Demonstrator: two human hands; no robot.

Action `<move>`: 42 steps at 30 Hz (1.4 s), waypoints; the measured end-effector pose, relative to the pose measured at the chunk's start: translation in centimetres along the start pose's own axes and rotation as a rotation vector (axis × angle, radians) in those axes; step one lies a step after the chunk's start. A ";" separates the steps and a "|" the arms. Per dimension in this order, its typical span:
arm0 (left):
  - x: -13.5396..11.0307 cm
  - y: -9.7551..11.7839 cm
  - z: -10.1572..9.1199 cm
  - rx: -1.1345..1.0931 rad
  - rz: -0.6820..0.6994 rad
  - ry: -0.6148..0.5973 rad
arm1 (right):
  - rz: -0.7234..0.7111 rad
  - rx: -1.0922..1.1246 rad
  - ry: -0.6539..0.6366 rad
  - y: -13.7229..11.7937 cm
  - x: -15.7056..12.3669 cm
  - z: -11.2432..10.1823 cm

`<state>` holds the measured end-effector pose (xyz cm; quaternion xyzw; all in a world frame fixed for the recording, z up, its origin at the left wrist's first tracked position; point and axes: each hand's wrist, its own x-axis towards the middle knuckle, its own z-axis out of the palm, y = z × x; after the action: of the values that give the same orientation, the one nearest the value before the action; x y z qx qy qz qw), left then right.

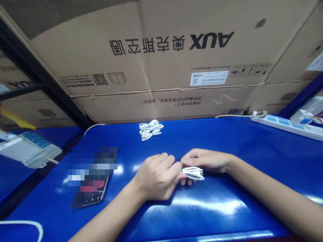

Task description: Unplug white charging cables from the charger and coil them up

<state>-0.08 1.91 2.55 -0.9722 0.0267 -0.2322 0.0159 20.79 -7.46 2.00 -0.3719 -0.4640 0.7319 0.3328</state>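
A coiled white cable [193, 173] is held between my two hands above the blue table. My left hand [158, 176] is closed around one end of the bundle, hiding that part of it. From the other side, the fingers of my right hand [204, 159] curl behind and under the coil, with thumb and forefinger pinched close to my left hand. A small dark piece shows at the fingertips, too little of it to name. Farther back lie white cable bundles [150, 129], each cinched at its middle.
A partly blurred-out phone [97, 195] lies on the blue table [156, 222] at left. A large cardboard box [151, 74] rises along the back edge. One white power strip [290, 126] sits at the right rear, another [30, 149] at far left. A white cord [27, 222] curves in the lower left corner.
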 end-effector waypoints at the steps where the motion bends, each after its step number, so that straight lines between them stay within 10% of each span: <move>1: 0.0 0.0 0.0 0.004 -0.010 0.003 | -0.017 -0.013 0.008 0.0 0.0 0.0; 19: 0.2 -0.2 1.2 -0.381 -0.498 -0.117 | -0.359 -0.579 0.451 0.3 0.8 -0.1; 42: 0.9 -0.7 1.6 -1.147 -0.826 -0.163 | -0.255 -0.422 0.367 0.0 0.7 -0.1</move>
<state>1.52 2.54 1.59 -0.7722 -0.2274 -0.0950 -0.5857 20.54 -6.81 1.81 -0.4976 -0.5809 0.4921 0.4158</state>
